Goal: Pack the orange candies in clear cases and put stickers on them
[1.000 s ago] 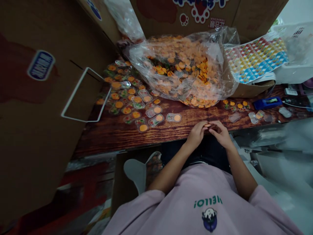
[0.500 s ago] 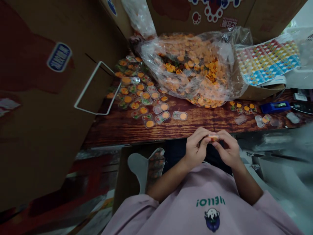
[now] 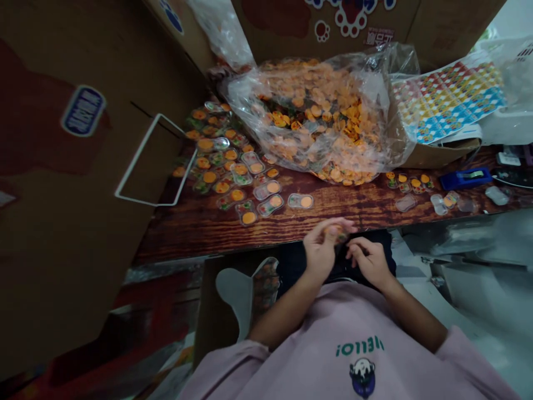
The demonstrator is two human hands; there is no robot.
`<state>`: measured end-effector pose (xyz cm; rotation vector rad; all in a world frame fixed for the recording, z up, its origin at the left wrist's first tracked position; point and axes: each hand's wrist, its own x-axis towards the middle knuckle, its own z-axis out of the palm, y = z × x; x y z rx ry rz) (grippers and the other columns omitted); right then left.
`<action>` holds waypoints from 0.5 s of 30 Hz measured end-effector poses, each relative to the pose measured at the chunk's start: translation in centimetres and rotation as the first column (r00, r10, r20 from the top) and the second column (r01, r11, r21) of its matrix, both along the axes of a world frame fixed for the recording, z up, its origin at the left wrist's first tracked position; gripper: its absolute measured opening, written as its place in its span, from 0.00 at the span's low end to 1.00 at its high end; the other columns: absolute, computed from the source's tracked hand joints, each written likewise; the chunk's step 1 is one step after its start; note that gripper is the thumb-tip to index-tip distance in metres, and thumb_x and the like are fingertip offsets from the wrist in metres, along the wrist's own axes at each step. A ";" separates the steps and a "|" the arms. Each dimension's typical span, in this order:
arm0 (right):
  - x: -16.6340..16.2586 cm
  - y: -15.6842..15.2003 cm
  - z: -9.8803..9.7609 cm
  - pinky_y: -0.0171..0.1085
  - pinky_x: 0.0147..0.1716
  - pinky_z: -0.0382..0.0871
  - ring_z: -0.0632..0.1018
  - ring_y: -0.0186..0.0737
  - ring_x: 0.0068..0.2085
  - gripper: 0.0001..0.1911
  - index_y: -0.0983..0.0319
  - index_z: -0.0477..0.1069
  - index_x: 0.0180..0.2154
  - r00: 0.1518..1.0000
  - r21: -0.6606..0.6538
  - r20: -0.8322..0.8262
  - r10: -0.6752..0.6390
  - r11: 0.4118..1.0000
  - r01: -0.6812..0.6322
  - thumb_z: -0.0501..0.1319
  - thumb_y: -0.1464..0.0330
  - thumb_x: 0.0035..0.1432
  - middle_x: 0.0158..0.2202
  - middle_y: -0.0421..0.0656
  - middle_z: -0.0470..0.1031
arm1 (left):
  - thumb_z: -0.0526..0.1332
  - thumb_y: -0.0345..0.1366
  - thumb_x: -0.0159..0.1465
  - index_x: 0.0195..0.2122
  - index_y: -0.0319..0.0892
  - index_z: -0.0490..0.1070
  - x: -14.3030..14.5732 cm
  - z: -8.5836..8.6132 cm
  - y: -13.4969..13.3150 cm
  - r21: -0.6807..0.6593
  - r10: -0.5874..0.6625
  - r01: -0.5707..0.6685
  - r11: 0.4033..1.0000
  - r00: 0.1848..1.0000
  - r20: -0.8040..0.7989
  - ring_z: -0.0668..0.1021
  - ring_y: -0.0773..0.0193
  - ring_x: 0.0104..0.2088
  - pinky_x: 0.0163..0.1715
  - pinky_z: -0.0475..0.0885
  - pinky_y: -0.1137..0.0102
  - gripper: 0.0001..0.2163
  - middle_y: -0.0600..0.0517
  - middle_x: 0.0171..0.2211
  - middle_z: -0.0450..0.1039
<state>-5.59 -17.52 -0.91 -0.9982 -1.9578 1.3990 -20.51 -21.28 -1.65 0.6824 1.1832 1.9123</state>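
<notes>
Now that the right hand [image 3: 370,261], its curled fingers' hold unclear, has drawn off to four o'clock of a small orange piece [image 3: 340,234], the left hand [image 3: 320,253] alone grips it, near six o'clock from the plastic bag [image 3: 375,84].

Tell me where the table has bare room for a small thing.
Bare table lies before the orange-filled bag, right of the lone case; also, at front left, between the large box and the case pile. Crowded: that pile and around the blue object.
</notes>
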 end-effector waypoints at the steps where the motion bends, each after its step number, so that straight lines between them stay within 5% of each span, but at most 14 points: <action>1: 0.0 -0.1 -0.9 0.33 0.24 0.69 0.76 0.33 0.21 0.17 0.59 0.77 0.37 1.000 0.000 0.019 -0.002 1.000 0.002 0.57 0.56 0.72 0.26 0.39 0.79 | 0.62 0.54 0.71 0.45 0.44 0.78 -1.4 -0.8 0.4 -0.010 0.112 -0.113 0.994 0.989 -0.096 0.82 0.64 0.29 0.32 0.77 0.70 0.18 0.49 0.34 0.81; 3: 0.3 0.1 -2.3 0.34 0.30 0.72 0.79 0.35 0.26 0.17 0.59 0.77 0.34 0.997 0.057 0.058 -0.048 0.997 0.045 0.57 0.57 0.72 0.28 0.40 0.80 | 0.59 0.54 0.72 0.45 0.42 0.78 -5.0 -2.2 1.3 -0.045 0.265 -0.308 0.950 0.876 -0.404 0.81 0.63 0.31 0.35 0.76 0.68 0.20 0.50 0.33 0.79; 6: 0.8 1.5 -3.8 0.37 0.36 0.74 0.81 0.39 0.33 0.17 0.59 0.76 0.33 0.970 0.191 0.063 -0.235 0.957 0.219 0.57 0.59 0.72 0.31 0.42 0.81 | 0.58 0.51 0.72 0.52 0.39 0.78 -10.3 -3.8 2.7 -0.172 0.053 -0.438 0.882 0.455 -0.889 0.79 0.50 0.49 0.53 0.72 0.55 0.21 0.39 0.46 0.78; 10: 1.9 5.4 -4.3 0.43 0.44 0.74 0.79 0.44 0.39 0.16 0.59 0.77 0.37 0.928 0.457 0.041 -0.371 0.832 0.313 0.54 0.61 0.72 0.36 0.46 0.81 | 0.61 0.47 0.71 0.63 0.42 0.73 -14.1 -5.3 3.8 -0.391 -0.401 -0.290 0.874 0.026 -0.916 0.71 0.38 0.60 0.61 0.63 0.44 0.23 0.34 0.61 0.71; 13: 3.6 9.2 -4.3 0.51 0.54 0.70 0.76 0.51 0.49 0.16 0.61 0.77 0.42 0.854 0.665 0.153 -0.498 0.691 0.284 0.54 0.61 0.72 0.46 0.52 0.80 | 0.56 0.45 0.73 0.65 0.46 0.70 -15.1 -6.1 3.7 -0.461 -0.479 -0.147 0.875 -0.133 -0.867 0.70 0.41 0.64 0.63 0.61 0.45 0.22 0.38 0.66 0.68; 15: 4.8 11.3 -4.5 0.57 0.57 0.66 0.71 0.59 0.56 0.19 0.64 0.76 0.50 0.708 0.738 0.269 -0.652 0.613 0.284 0.55 0.58 0.71 0.56 0.59 0.75 | 0.53 0.46 0.74 0.68 0.45 0.68 -15.6 -6.5 3.3 -0.455 -0.471 -0.126 0.882 -0.180 -0.864 0.70 0.42 0.65 0.64 0.59 0.45 0.24 0.39 0.69 0.65</action>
